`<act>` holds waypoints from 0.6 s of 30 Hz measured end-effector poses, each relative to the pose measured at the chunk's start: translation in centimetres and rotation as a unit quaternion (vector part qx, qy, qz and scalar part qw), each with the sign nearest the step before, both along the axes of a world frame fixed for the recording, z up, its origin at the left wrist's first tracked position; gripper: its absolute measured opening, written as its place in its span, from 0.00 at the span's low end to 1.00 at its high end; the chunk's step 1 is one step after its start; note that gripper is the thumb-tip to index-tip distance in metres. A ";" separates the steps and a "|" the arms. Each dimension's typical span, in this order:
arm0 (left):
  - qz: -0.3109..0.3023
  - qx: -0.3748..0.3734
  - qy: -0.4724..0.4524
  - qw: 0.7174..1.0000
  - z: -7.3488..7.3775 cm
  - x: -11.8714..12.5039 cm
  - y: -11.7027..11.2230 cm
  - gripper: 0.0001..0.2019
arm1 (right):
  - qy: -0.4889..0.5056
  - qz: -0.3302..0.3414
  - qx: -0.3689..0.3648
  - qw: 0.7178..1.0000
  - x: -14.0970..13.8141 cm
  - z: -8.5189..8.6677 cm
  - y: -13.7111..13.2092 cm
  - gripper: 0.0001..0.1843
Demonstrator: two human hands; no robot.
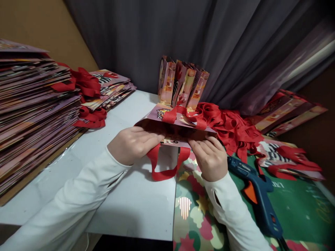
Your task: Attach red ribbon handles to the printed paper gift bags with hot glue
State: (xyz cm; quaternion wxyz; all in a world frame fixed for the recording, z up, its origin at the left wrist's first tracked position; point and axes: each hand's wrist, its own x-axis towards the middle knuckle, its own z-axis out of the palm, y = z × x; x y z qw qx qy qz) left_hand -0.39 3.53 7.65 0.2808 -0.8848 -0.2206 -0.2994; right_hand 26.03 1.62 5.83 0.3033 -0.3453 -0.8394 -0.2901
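both hands, left hand (132, 143) and right hand (209, 157), pinch the gift bag (174, 127) beside the glue gun (258, 195).

Nothing can be read on the paper bag (180, 130). Gold lettering is seen on the green sheet (300, 205) at the right edge of the table (131, 202), but it is too blurred to be made out.

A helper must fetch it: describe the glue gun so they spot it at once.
Right of the white table lies a green sheet. On it, just right of the right hand holding the bag, lies the glue gun. It alone is blue, with an orange trigger, amid red ribbons.
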 end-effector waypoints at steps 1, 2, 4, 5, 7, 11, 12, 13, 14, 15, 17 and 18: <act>0.004 -0.001 0.008 1.000 0.0 0.0 0.1 0.11 | 0.000 -0.004 -0.002 1.000 0.1 -0.1 0.1 0.13; 0.007 -0.003 0.014 1.000 -0.1 0.0 0.1 0.11 | -0.001 -0.008 -0.005 1.000 0.2 -0.1 0.2 0.13; 0.010 0.000 0.014 1.000 -0.1 0.0 0.1 0.12 | -0.002 -0.011 -0.007 1.000 0.4 -0.1 0.3 0.13; 0.008 0.004 0.010 1.000 -0.2 0.0 0.0 0.12 | 0.000 -0.010 -0.006 1.000 0.4 -0.1 0.4 0.13; 0.004 0.011 -0.004 1.000 -0.3 0.0 -0.1 0.12 | 0.005 -0.011 -0.002 1.000 0.5 -0.1 0.4 0.13; -0.008 0.016 -0.007 1.000 -0.7 0.4 -0.1 0.12 | 0.013 -0.040 -0.036 0.998 0.5 -0.1 0.3 0.14; -0.010 0.024 -0.002 1.000 -0.9 0.6 -0.1 0.12 | 0.009 -0.051 -0.068 0.996 0.5 -0.1 0.2 0.14; -0.009 0.033 0.004 0.999 -1.2 0.9 0.0 0.13 | 0.005 -0.055 -0.108 0.993 0.6 0.0 0.1 0.15; -0.003 0.042 0.008 0.999 -1.4 1.3 0.0 0.13 | 0.001 -0.049 -0.157 0.986 0.6 0.0 -0.1 0.16; 0.008 0.048 0.012 0.999 -1.7 1.7 0.0 0.14 | 0.002 -0.031 -0.211 0.977 0.6 0.2 -0.2 0.19; 0.032 0.049 0.024 0.998 -2.3 2.4 -0.1 0.14 | 0.021 0.022 -0.317 0.948 0.4 0.5 -0.5 0.25; 0.041 0.048 0.027 0.998 -2.5 2.7 -0.2 0.14 | 0.036 0.036 -0.362 0.931 0.0 0.7 -0.5 0.27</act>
